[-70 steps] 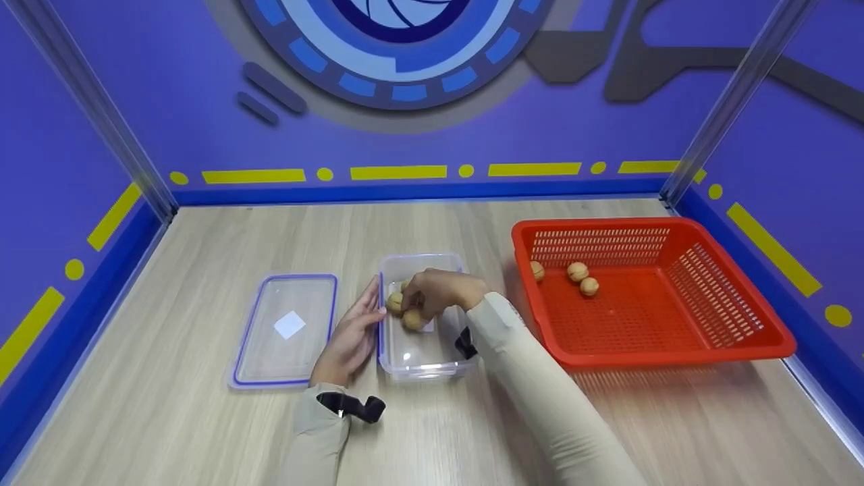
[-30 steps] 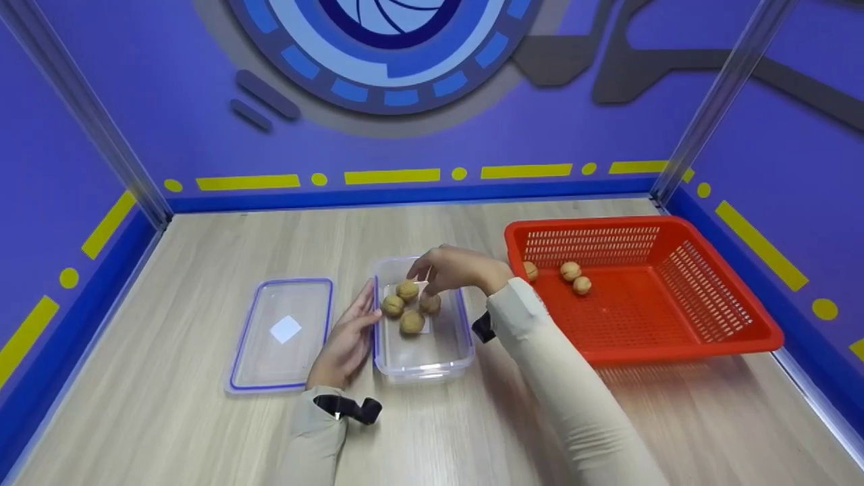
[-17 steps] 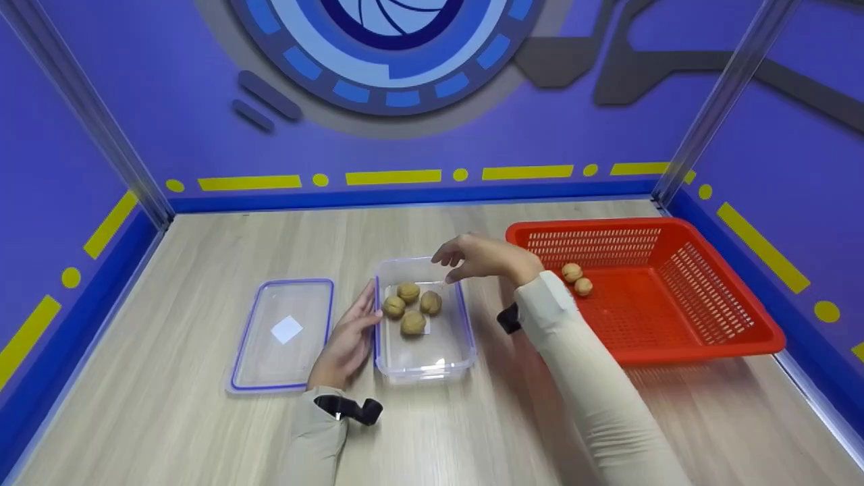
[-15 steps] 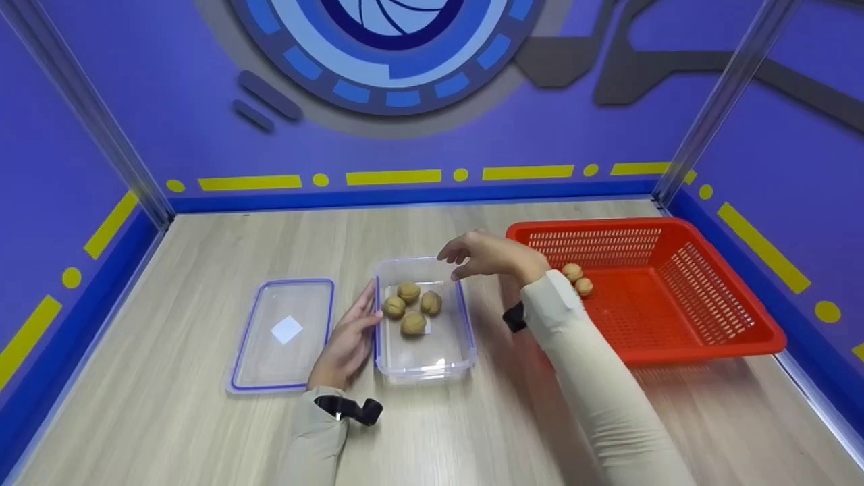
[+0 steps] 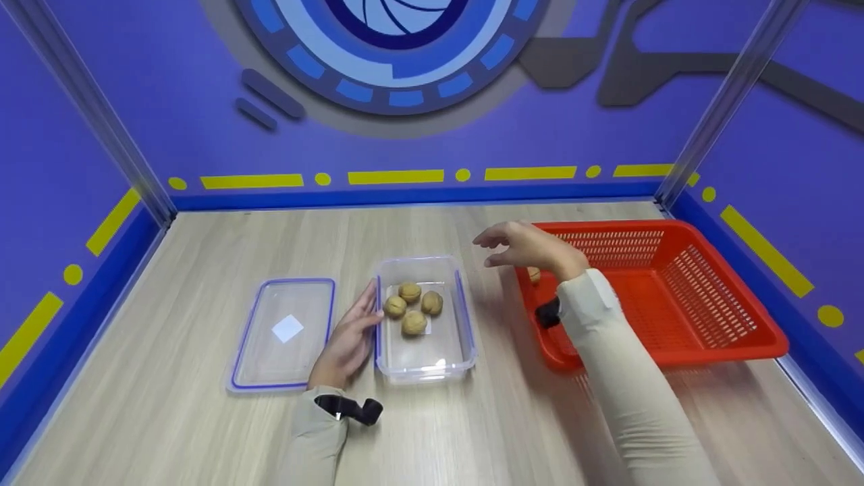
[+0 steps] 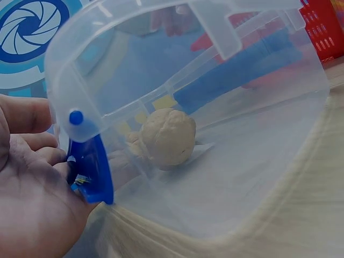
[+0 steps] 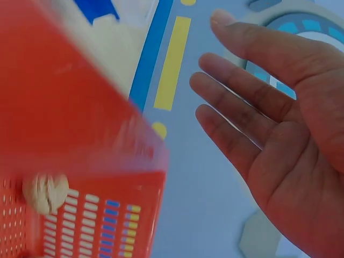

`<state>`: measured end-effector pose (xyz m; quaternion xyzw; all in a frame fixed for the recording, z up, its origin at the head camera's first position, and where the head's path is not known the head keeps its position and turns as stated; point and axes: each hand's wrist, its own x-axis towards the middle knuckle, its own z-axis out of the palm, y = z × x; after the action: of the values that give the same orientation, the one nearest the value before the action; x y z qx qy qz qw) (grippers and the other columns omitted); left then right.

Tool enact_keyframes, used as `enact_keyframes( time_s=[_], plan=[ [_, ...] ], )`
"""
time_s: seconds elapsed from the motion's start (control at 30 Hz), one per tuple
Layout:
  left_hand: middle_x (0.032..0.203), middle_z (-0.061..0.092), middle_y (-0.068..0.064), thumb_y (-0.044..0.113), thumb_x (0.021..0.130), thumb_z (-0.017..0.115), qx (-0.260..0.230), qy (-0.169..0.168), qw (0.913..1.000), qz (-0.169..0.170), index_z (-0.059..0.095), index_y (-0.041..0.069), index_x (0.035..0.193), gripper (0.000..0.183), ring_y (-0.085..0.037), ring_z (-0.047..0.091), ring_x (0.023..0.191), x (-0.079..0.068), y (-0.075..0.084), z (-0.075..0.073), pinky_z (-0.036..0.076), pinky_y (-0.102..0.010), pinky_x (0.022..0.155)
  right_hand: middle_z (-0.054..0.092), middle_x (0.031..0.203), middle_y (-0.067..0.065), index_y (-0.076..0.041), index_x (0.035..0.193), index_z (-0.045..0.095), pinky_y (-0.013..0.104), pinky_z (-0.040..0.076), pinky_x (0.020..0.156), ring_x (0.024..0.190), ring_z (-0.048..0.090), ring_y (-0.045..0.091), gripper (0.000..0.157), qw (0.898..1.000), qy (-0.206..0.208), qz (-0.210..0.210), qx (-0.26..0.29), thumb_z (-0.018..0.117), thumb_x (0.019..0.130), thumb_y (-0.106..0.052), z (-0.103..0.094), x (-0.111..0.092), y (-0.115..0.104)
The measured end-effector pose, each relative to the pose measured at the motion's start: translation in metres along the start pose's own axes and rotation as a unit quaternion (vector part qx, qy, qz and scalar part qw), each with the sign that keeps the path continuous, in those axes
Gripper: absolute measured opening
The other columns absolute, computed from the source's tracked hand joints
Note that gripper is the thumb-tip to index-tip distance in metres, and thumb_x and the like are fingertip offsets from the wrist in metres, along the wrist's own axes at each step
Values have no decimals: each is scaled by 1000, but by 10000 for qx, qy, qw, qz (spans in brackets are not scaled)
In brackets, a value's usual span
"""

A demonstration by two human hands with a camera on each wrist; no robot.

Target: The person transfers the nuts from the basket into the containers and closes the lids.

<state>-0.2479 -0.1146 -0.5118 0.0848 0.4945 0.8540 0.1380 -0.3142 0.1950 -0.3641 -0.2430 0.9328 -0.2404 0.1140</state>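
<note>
We see four walnuts (image 5: 414, 323) clustered in the clear box (image 5: 428, 356), the left hand (image 5: 347, 339) resting against its left side with fingers loose. The right hand (image 5: 530, 248), relaxed and holding nothing, hangs near the left rim of the red basket (image 5: 651, 317), where another walnut (image 5: 534, 275) shows; the lid (image 5: 270, 358) lies leftmost on the surface (image 5: 432, 439).

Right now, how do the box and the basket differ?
The box is clear; the basket is red.
The box is smaller; the basket is wider.
The box has solid walls; the basket's are slotted.
Both are open-topped and hold walnuts.
</note>
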Motion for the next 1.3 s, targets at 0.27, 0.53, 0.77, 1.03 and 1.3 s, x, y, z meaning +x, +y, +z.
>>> enact_keyframes(
  time_s=[0.27,0.53,0.77,1.03,1.3],
  plan=[
    [162,-9,-7,-11,90,39,14,24,10000,10,4,4,153,74,-23,-12,149,0,0,0,-7,-34,122,66,124,9,-14,126,64,46,50,100,114,61,27,40,9997,230,5,9,70,87,-14,-7,-12,20],
    [162,-10,-10,-11,92,35,149,-82,9998,111,1,2,153,71,-24,-13,149,1,0,1,-9,-35,122,68,117,13,-7,123,65,46,52,98,108,64,28,37,9987,468,-161,88,69,86,-10,-8,-20,40],
    [162,-10,-10,-11,91,36,111,-66,9999,99,1,1,153,72,-24,-12,149,1,0,0,-9,-35,122,66,121,17,-1,124,63,50,50,99,110,62,31,41,9974,657,-173,222,71,86,-11,-7,-25,57],
    [162,-10,-9,-11,90,37,-20,-65,10000,58,2,2,153,73,-23,-12,149,2,0,-1,-8,-35,122,61,129,18,-1,131,57,51,47,102,117,58,33,44,9968,700,-28,398,66,90,-14,-4,-32,74],
    [162,-8,-7,-11,90,37,4,-2,10000,-14,3,5,154,74,-22,-11,149,1,0,0,-6,-34,122,60,131,19,-2,132,57,53,44,105,120,56,34,46,9976,480,372,346,66,89,-14,5,-32,86]
  ],
)
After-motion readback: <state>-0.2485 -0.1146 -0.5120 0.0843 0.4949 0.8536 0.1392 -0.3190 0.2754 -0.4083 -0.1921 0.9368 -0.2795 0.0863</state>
